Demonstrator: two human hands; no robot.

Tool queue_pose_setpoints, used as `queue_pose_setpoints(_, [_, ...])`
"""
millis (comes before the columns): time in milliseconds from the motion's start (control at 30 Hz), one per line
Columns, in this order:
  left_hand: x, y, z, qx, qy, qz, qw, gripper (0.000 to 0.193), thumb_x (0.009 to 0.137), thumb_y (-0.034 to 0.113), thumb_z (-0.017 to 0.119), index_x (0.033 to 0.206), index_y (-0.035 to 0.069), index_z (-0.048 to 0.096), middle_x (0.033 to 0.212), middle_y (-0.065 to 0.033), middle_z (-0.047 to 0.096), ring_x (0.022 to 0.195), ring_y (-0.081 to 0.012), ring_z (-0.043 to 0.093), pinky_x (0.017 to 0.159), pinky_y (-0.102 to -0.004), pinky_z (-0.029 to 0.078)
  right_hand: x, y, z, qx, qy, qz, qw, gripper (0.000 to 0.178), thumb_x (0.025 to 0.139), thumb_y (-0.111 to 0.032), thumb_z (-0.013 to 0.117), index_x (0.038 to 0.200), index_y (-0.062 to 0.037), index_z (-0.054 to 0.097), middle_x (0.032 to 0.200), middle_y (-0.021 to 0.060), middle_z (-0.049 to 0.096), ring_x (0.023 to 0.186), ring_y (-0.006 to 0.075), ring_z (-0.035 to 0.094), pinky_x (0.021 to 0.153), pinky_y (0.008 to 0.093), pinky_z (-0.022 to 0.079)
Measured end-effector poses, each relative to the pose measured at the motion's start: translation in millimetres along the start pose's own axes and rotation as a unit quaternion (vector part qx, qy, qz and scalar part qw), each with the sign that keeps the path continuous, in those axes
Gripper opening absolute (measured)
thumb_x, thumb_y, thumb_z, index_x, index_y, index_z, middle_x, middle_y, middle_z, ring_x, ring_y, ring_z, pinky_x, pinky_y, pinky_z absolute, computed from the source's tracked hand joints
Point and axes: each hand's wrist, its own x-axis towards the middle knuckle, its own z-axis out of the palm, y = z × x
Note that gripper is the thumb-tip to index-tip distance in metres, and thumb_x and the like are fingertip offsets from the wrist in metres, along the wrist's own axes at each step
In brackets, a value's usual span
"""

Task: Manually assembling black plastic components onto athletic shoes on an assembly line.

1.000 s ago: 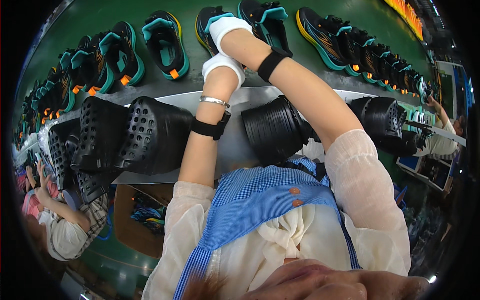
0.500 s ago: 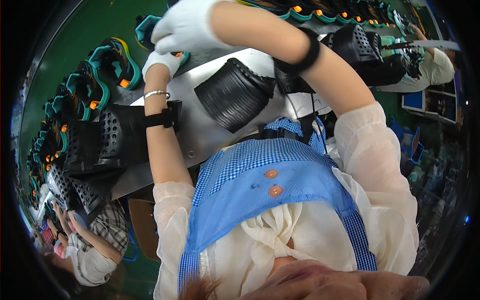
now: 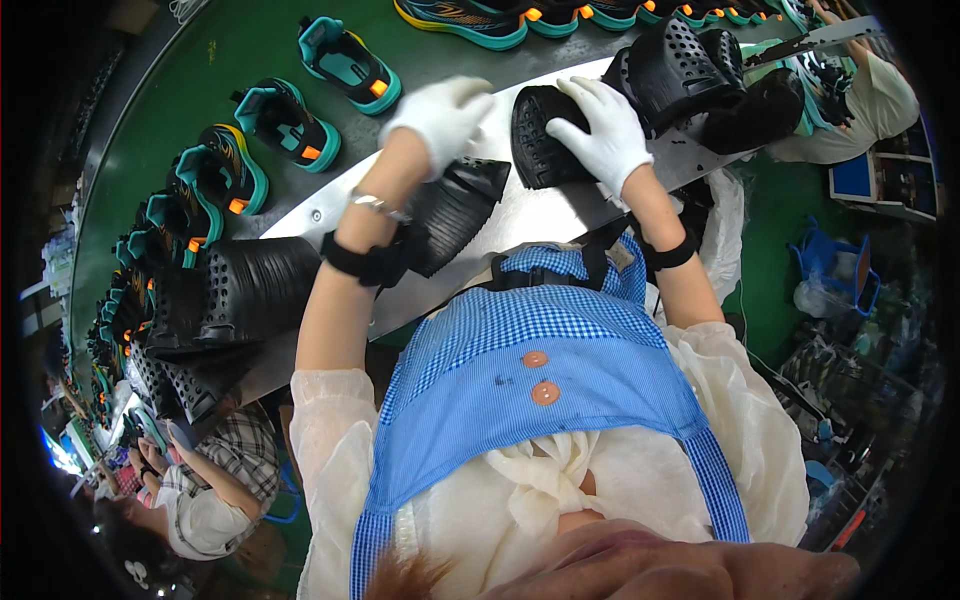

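Observation:
Both of my hands wear white gloves. My right hand (image 3: 608,138) has its thumb and fingers over the side of a black clog (image 3: 535,138) with holes, on the metal plate. My left hand (image 3: 440,122) is smeared by motion, so its fingers cannot be told apart. It hovers just above another black clog (image 3: 455,215), ribbed and partly covered by my wrist. Nothing shows in that hand. Beyond it on the green surface stands a black and teal sneaker (image 3: 350,65) with an orange tab, apart from both hands.
More sneakers (image 3: 287,125) line the green table (image 3: 215,75) at far left and far right. Black clogs (image 3: 255,285) sit on the left end of the metal plate (image 3: 330,205); others (image 3: 680,75) stand at right. Co-workers (image 3: 205,490) sit lower left and upper right.
Both hands were together at the upper left by a sneaker and have moved right and apart. That sneaker now stands free. My right hand has come onto a black clog. The view has shifted.

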Motion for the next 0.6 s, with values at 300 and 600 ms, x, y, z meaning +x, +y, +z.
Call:
queue_pose_setpoints(300, [41,17,63,-0.312,-0.141,-0.204,0.917,0.034,0.089,0.024,0.057,0.105,-0.006,0.056,0.090,-0.0173,0.063,0.073,-0.0256,0.066,0.064,-0.0321,0.056,-8,7,12,-0.036,0.028,0.020,0.999,0.043,0.075,-0.037,0.062,0.111,-0.0123,0.062,0.118,0.0079,0.058,0.116,0.0281,0.046,0.099,0.0419,0.032])
queue_pose_setpoints(600, [59,-59,107,-0.290,-0.118,-0.013,0.950,0.037,0.063,0.029,0.079,0.088,0.007,0.062,0.088,-0.0157,0.065,0.083,-0.0342,0.062,0.074,-0.0395,0.050,7,-13,18,-0.020,-0.002,-0.061,0.998,0.038,0.078,-0.026,0.061,0.112,-0.0079,0.062,0.113,0.0111,0.061,0.107,0.0297,0.054,0.094,0.0396,0.038])
